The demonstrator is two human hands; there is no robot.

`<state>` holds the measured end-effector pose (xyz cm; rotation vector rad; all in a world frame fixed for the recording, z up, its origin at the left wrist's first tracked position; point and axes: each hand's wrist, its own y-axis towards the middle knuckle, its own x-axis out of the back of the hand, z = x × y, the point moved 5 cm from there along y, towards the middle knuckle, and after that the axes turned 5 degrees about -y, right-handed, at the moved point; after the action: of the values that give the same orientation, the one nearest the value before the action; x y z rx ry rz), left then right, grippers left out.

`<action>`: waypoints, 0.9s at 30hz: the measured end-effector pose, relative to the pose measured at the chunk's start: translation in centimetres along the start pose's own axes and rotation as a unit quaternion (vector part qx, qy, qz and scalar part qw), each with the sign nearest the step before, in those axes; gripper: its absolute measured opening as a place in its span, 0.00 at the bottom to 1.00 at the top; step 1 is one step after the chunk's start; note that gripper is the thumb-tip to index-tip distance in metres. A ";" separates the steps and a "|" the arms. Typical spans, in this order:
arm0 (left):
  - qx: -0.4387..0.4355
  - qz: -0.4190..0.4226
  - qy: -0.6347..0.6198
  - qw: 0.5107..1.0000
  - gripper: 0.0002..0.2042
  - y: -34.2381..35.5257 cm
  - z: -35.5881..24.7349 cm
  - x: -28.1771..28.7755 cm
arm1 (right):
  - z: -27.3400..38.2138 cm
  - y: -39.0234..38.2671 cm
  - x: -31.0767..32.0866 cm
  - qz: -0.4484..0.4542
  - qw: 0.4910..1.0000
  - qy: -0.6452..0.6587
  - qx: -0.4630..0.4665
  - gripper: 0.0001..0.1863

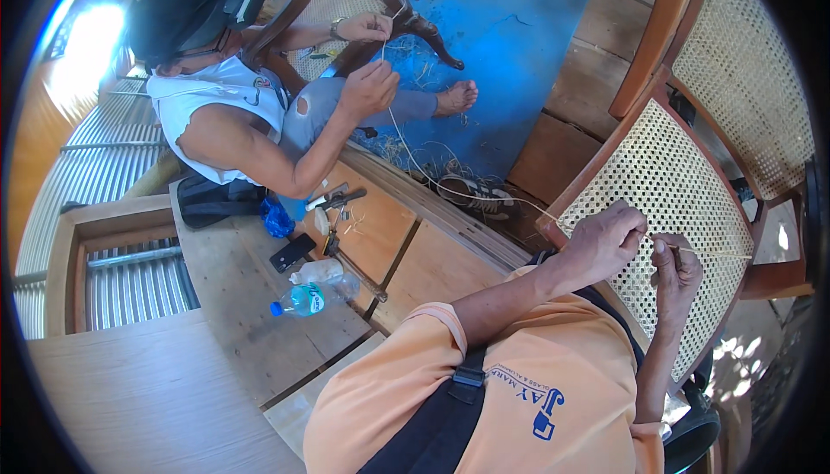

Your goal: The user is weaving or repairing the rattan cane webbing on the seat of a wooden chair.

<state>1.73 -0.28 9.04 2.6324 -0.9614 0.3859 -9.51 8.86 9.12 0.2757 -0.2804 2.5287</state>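
Observation:
My left hand (608,236) is closed in a pinch on a thin pale cane strand, above the woven seat of a wooden chair. Close to its right, my right hand (677,273) pinches the same cane strand (713,253), which runs on to the seat's right edge. The cane seat (635,158) has an open mesh of small holes inside a reddish-brown frame. Another length of pale strand (415,158) stretches from beside my left hand toward a co-worker's hands; whether it joins mine is hidden behind my hand.
A seated co-worker (229,115) at far left holds a strand with both hands beside a carved chair (333,7). A plastic bottle (316,297), black phone (292,252) and hand tools (337,197) lie on wooden boards. Another cane panel (748,67) stands at far right; blue sheeting (510,50) covers the floor.

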 end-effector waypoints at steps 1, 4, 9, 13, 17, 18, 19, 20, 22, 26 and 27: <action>0.001 0.001 0.000 1.000 0.07 0.0 0.0 0.0 | 0.1 0.0 0.0 0.001 1.000 0.000 -0.003 0.04; 0.008 0.004 -0.002 1.000 0.07 0.0 0.0 0.2 | 0.2 0.0 0.0 0.006 1.000 -0.021 -0.009 0.04; 0.011 -0.010 0.005 1.000 0.06 0.1 0.0 0.3 | 0.1 -0.1 0.0 0.000 1.000 -0.018 -0.014 0.04; 0.029 -0.006 0.010 1.000 0.06 0.0 0.1 0.3 | 0.6 -0.1 -0.1 0.006 1.000 -0.019 0.009 0.04; 0.031 -0.003 0.015 0.999 0.05 0.1 0.0 0.4 | 0.6 -0.1 -0.1 0.005 0.999 -0.029 0.043 0.04; 0.030 0.000 0.011 0.999 0.05 0.1 0.0 0.4 | 0.6 -0.1 -0.1 0.004 0.999 -0.029 0.042 0.04; 0.030 0.001 0.011 0.999 0.05 0.1 -0.1 0.4 | 0.6 -0.1 0.0 0.002 0.999 -0.033 0.039 0.05; 0.034 0.002 0.010 0.999 0.05 0.1 -0.1 0.4 | 0.5 0.0 0.1 0.000 0.999 -0.038 0.035 0.05; 0.037 0.005 0.009 0.999 0.05 0.2 -0.1 0.4 | 0.6 0.0 0.1 -0.004 0.999 -0.037 0.037 0.05; 0.041 0.015 0.016 0.999 0.05 0.2 0.1 0.2 | 0.8 0.0 0.1 -0.010 0.999 -0.029 0.044 0.05; 0.039 0.018 0.019 0.999 0.05 0.2 0.1 0.1 | 0.8 0.0 0.2 -0.011 0.999 -0.028 0.043 0.05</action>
<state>1.67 -0.55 9.05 2.6710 -1.0008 0.4908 -9.57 8.72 9.90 0.3830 -0.1891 2.5186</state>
